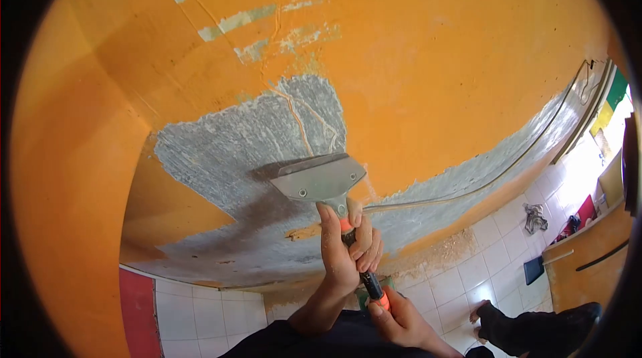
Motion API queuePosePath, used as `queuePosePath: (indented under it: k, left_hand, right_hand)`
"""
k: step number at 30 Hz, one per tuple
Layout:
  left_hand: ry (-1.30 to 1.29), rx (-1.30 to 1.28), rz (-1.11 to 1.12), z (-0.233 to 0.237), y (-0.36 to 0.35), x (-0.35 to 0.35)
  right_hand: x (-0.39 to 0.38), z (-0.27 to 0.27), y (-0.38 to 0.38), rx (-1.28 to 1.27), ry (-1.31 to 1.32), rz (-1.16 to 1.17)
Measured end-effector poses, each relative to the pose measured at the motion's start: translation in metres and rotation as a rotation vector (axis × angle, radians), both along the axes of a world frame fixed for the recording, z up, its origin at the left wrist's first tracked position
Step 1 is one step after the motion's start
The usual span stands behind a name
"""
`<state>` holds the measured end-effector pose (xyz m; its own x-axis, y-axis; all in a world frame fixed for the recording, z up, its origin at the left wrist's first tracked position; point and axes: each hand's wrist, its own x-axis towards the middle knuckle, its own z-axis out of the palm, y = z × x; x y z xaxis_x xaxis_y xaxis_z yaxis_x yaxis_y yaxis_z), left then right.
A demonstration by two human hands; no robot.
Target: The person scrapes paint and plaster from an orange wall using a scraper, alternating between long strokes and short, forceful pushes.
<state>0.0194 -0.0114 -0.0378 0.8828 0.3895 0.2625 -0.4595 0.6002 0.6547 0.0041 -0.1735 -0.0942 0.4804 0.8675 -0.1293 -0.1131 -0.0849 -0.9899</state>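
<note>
A wide scraper (321, 179) with a grey metal head and a black and orange handle lies against the wall (428, 83). Its blade edge is at a grey patch (227, 137) where the orange paint is gone. My left hand (344, 244) is wrapped round the handle's upper part, just below the head. Lower down, my right hand (401, 321) grips the orange end of the handle. Thin cracks run through the grey patch above the blade.
A cable (468, 192) runs along the wall to the right. Another person in dark clothes (542, 328) is at the lower right, on the white tiled floor (461, 284). A red panel (138, 311) shows at the lower left. A crumpled cloth (535, 219) lies at the right.
</note>
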Motion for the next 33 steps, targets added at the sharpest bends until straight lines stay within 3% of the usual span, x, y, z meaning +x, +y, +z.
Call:
queuePosePath:
  k: [5, 8, 10, 26, 29, 33]
  left_hand:
    - [-0.015, 0.010, 0.040, 0.013, -0.002, 0.005]
    - [-0.024, -0.028, -0.007, 0.002, -0.003, 0.003]
    - [-0.030, -0.025, -0.001, 0.015, -0.004, 0.007]
    - [-0.130, -0.074, 0.046, 0.049, -0.016, 0.018]
    - [-0.155, -0.082, 0.033, 0.037, -0.016, 0.018]
    - [-0.223, -0.085, -0.008, 0.050, -0.017, 0.021]
  right_hand:
    - [0.004, 0.001, -0.002, -0.034, -0.028, 0.005]
    - [0.005, 0.006, -0.002, 0.091, -0.001, 0.046]
    - [0.004, 0.027, -0.003, 0.087, 0.224, 0.025]
    - [0.026, 0.073, -0.019, 0.011, 0.098, 0.079]
    - [0.029, 0.074, -0.019, -0.005, 0.010, 0.073]
    - [0.038, 0.082, -0.020, 0.052, 0.079, 0.098]
